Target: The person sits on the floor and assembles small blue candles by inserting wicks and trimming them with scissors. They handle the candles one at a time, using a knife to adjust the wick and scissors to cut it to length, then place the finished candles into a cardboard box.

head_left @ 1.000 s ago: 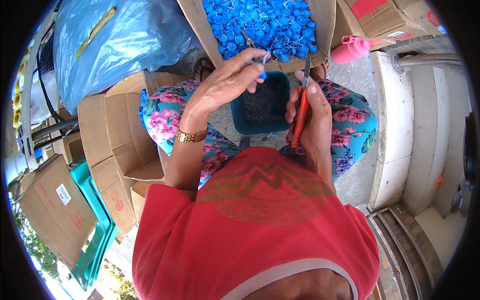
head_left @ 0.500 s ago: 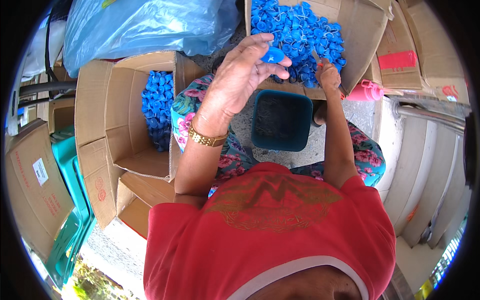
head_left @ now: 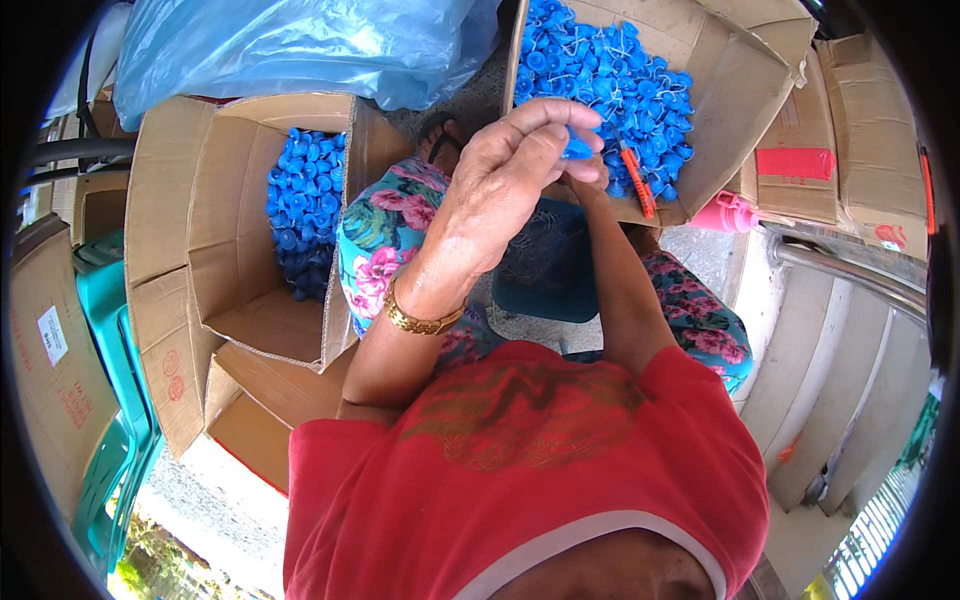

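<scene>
My left hand [head_left: 510, 170], with a gold bracelet [head_left: 420, 312] at its wrist, is closed on a small round blue plastic piece [head_left: 577, 148]. Close behind its fingertips is my right hand [head_left: 590, 178], whose own fingers are mostly hidden, so its grip does not show. An orange cutter [head_left: 637, 182] lies just right of that hand, across the near edge of a cardboard box [head_left: 735, 95]. Heaped in this box are many similar blue pieces [head_left: 640, 90], with white strings among them. Below my hands stands a dark teal bin [head_left: 545, 295] with thin scraps inside.
At the left, another open cardboard box [head_left: 240, 200] holds more blue pieces [head_left: 305, 190]. A blue plastic bag [head_left: 300, 50] bulges behind it. A pink bottle [head_left: 727, 213] is at the right, near a metal rail [head_left: 850, 275]. Green plastic chairs [head_left: 110, 400] stand far left.
My right hand has let go of the orange cutter and moved left to my left hand. My left hand has come lower and to the right, still with the blue piece.
</scene>
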### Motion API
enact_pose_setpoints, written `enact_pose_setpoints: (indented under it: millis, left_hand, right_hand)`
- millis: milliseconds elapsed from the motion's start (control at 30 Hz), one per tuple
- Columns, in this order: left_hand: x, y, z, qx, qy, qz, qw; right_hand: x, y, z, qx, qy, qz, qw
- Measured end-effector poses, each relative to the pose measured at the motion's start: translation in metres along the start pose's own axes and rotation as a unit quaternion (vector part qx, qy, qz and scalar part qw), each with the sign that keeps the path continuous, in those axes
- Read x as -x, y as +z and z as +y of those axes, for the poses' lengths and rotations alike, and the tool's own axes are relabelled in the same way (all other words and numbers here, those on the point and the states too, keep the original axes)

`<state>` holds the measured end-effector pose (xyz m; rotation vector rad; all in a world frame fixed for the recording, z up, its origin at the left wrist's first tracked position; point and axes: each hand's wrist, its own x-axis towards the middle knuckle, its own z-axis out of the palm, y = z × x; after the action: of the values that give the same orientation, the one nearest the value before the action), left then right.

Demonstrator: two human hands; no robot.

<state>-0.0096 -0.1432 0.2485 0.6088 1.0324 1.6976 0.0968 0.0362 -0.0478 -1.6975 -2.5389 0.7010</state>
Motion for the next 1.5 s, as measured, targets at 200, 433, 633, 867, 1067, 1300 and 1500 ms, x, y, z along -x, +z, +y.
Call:
enact_pose_setpoints:
  millis: [200,433,633,867,1067,1300,1500]
  left_hand:
    - [0.003,-0.002,0.004,-0.045,0.013,-0.006,0.999]
    - [0.002,-0.001,0.007,-0.011,0.039,-0.076,0.996]
    - [-0.004,0.006,0.005,0.015,0.063,-0.161,0.985]
    - [-0.005,0.012,-0.002,0.078,0.027,-0.224,0.971]
    - [0.0,0.026,-0.006,0.049,-0.028,-0.228,0.972]
    - [0.0,0.028,-0.016,0.118,-0.107,-0.242,0.957]
    - [-0.002,0.03,-0.012,0.1,-0.077,-0.261,0.957]
  right_hand:
    - [0.027,-0.072,-0.007,-0.665,0.108,-0.267,0.69]
    - [0.153,-0.176,-0.048,-0.801,-0.056,-0.23,0.55]
    - [0.234,-0.217,-0.045,-0.719,-0.14,-0.276,0.623]
    - [0.26,-0.222,-0.047,-0.611,-0.155,-0.175,0.756]
    - [0.263,-0.234,-0.052,-0.535,-0.125,-0.117,0.827]
    - [0.258,-0.242,-0.043,-0.547,-0.144,-0.079,0.821]
    - [0.269,-0.238,-0.035,-0.522,-0.115,-0.126,0.836]
